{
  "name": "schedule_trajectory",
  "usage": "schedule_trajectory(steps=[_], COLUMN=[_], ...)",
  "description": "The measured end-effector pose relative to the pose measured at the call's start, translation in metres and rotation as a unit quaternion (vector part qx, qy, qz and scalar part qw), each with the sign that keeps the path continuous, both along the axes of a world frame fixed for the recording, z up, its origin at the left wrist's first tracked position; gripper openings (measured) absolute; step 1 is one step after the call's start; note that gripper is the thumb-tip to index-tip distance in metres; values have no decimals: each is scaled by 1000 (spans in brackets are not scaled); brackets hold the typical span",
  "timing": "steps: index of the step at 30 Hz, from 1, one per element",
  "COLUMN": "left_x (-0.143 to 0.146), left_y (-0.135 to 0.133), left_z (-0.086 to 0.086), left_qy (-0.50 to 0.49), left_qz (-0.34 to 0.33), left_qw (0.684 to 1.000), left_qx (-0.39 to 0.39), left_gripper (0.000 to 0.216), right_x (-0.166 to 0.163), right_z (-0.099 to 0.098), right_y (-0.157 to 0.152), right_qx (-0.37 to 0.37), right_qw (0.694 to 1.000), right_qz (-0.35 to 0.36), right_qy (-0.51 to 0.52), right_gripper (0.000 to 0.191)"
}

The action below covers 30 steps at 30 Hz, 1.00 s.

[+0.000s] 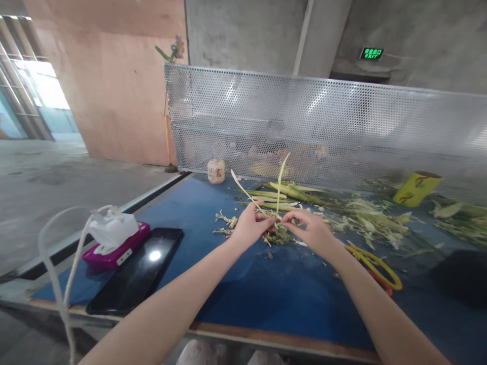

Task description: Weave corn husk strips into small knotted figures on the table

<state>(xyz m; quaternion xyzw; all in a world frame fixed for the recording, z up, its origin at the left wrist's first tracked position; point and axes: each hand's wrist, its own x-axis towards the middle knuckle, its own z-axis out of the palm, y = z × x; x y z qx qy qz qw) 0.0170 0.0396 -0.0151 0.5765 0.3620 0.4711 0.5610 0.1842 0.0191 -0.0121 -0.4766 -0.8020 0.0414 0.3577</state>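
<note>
My left hand (251, 223) is closed in a pinch on pale plant strips. One whitish strip (243, 186) slants up and left from it. A yellow-green strip (281, 182) stands up between the two hands. My right hand (308, 228) pinches at the same spot, its thumb and forefinger against the lower end of the strips. What exactly lies between those fingertips is too small to make out. Just left of my left hand lies a small knotted or braided plant piece (227, 219). Behind the hands are long green stalks (292, 192) and a heap of dry leaves (373, 220).
A black phone (140, 271) and a purple pack (117, 248) with something white on top lie at left, near a white cord (78, 248). Yellow- and red-handled scissors (376, 266) lie right. A jar (216, 171), a yellow can (414, 190) and a perforated metal screen (323, 126) stand behind.
</note>
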Motion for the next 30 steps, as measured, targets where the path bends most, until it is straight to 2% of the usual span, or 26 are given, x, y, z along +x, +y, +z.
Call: schedule_trajectory(steps=[3, 8, 14, 18, 24, 30], left_x=[0, -1, -1, -2, -3, -3], left_y=[-2, -6, -4, -2, 1, 2], left_z=[2, 6, 3, 2, -1, -2], left_qy=[2, -4, -30, -41, -47, -48], left_qz=[4, 4, -28, -41, -26, -35], left_qw=[1000, 1000, 998, 998, 998, 998], left_qx=[-6, -19, -39, -37, -14, -4], left_gripper=[58, 64, 72, 77, 76, 75], right_x=[0, 3, 0, 0, 2, -1], right_z=[2, 3, 1, 3, 3, -3], right_y=[-1, 0, -1, -3, -3, 1], right_qx=[22, 77, 105, 101, 83, 37], right_qw=[999, 996, 991, 992, 995, 999], right_qz=[22, -11, -11, 1, 35, 3], right_qy=[-17, -42, -78, -80, -51, -19], right_gripper=[8, 7, 9, 9, 8, 13])
